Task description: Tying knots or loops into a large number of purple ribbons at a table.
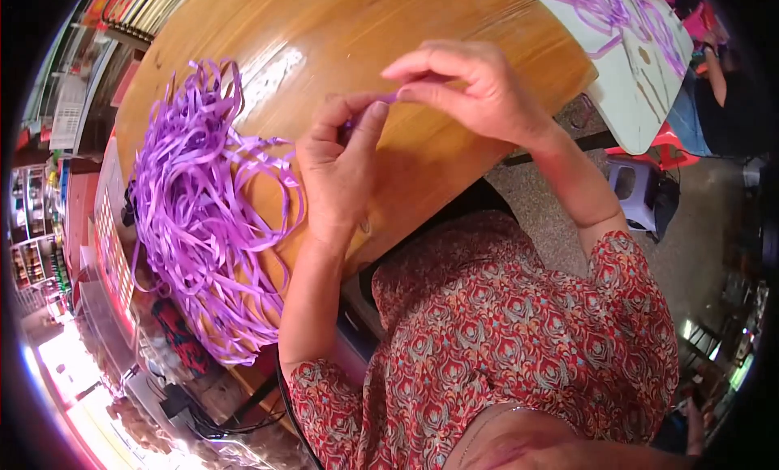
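Over the wooden table [519,40], my left hand [334,166] is closed, pinching a narrow purple ribbon [389,98] between thumb and curled forefinger. Most of that ribbon is hidden inside the fingers. My right hand [479,92] meets it from the right, its thumb tip against the short stretch that shows between the hands. The right forefinger arches above the thumb, with a bit of purple between them. Left of my left hand lies a large tangled heap of shiny purple ribbons [195,202], some loops reaching close to my wrist.
More purple ribbons [600,11] lie on a white table [641,88] at the far right, where another person [726,105] sits partly in view. A grey-purple plastic stool [634,194] stands on the floor. Crowded shelves [36,226] and dark cables [195,421] are at the left.
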The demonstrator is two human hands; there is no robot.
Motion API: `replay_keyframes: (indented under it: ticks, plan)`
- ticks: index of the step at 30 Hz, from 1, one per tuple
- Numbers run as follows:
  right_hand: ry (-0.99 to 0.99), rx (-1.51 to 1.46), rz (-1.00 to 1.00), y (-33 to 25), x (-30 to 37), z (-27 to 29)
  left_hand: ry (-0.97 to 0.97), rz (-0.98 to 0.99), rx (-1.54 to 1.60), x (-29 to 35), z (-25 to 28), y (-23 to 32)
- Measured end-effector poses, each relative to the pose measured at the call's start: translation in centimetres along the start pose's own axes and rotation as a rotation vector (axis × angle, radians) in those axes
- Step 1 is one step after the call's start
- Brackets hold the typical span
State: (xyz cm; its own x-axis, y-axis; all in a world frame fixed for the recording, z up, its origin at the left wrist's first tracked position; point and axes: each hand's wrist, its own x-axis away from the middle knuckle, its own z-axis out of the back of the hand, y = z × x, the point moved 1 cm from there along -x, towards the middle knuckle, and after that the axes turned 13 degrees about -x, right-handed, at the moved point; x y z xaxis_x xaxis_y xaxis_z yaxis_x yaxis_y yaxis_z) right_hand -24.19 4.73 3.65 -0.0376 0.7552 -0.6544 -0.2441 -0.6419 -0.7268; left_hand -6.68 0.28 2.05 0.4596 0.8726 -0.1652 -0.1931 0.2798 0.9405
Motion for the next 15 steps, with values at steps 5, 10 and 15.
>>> replay_keyframes:
  ticks: [5, 10, 15]
  plan:
    - [-0.076, 0.037, -0.154, 0.7, 1.1, 1.4, 0.060, -0.265, -0.503, -0.5, 1.7, 0.0]
    - [-0.056, -0.086, -0.186, 0.3, 0.8, -0.1, 0.257, -0.607, -0.851, -0.3, 0.6, 0.1]
    - [0.001, -0.246, -0.300, -0.1, 0.7, -0.5, -0.045, -0.008, 0.070, 0.3, -0.2, 0.1]
